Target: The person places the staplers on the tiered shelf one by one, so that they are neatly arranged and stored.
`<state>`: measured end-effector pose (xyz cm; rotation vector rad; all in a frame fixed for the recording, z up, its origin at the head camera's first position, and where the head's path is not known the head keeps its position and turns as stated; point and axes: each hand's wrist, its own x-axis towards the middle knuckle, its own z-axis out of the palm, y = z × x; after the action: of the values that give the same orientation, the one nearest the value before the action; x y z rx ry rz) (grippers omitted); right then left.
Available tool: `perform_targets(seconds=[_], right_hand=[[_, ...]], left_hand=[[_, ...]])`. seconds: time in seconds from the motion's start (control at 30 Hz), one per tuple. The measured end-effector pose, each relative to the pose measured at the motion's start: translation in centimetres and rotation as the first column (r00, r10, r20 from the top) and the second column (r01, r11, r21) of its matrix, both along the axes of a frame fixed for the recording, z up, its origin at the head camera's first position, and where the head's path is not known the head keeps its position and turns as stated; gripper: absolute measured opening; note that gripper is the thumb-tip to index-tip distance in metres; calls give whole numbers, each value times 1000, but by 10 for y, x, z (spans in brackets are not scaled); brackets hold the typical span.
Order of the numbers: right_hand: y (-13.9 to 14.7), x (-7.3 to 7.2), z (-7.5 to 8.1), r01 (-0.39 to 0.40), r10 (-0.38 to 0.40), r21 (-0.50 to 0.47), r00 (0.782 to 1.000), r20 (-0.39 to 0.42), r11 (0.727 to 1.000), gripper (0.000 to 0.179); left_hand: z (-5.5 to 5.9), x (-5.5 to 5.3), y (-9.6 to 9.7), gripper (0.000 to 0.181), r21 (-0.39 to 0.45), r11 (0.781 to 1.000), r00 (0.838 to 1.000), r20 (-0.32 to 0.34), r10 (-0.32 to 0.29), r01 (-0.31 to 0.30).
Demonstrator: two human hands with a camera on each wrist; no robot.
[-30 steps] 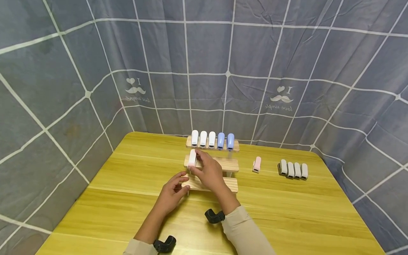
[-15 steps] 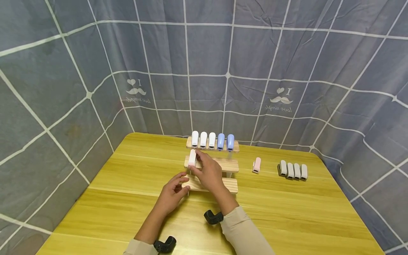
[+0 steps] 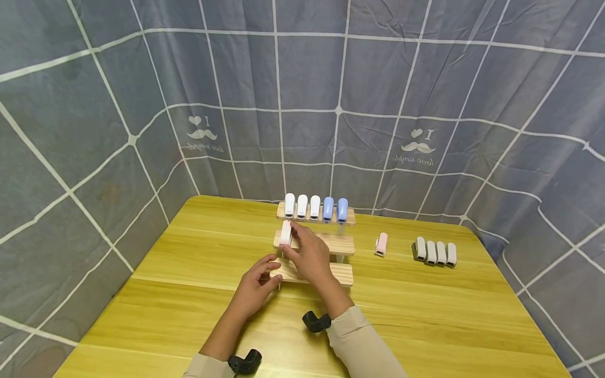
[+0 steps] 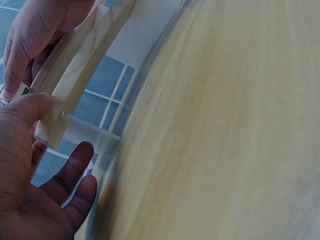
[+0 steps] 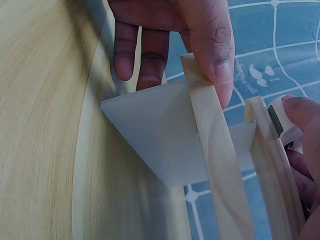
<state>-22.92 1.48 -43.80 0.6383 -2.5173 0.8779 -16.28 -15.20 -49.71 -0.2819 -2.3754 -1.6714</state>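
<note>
In the head view a three-step wooden display stand (image 3: 340,273) with pale translucent side supports (image 5: 155,130) stands on the table. My right hand (image 3: 313,256) pinches a pale pink-and-white clip (image 3: 285,232) between thumb and fingers, at the left end of the middle step. The left wrist view shows little of that clip. My left hand (image 3: 255,287) holds the left end of the lowest step, its thumb (image 4: 37,105) against the board and other fingers loosely bent below. On the top step stand three white clips (image 3: 302,206) and two blue clips (image 3: 342,210).
A pink clip (image 3: 381,244) lies on the table to the right of the stand. Farther right is a row of several off-white clips (image 3: 440,253). A grey checked curtain (image 3: 368,136) hangs behind and beside the yellow wooden table (image 3: 416,315).
</note>
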Motion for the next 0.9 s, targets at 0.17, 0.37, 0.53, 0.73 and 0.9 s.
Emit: perform_targets(seconds=[0.17, 0.37, 0.53, 0.73, 0.9], right_hand=[[1, 0, -1, -4, 4, -14, 1000, -8, 1000, 62], [1, 0, 0, -17, 17, -26, 1000, -3, 1000, 60], [3, 0, 0, -37, 37, -30, 999, 10, 999, 59], [8, 1, 1, -91, 93, -71, 995, 27, 993, 57], [18, 5, 3, -110, 118, -133, 991, 55, 985, 57]], left_hand=[[1, 1, 0, 24, 6, 1000, 1000, -1, -1, 1], [1, 1, 0, 23, 12, 1000, 1000, -2, 0, 0], [1, 0, 2, 24, -5, 1000, 999, 15, 29, -29], [1, -1, 6, 24, -13, 998, 998, 3, 56, -56], [1, 0, 2, 24, -19, 999, 1000, 11, 28, -28]])
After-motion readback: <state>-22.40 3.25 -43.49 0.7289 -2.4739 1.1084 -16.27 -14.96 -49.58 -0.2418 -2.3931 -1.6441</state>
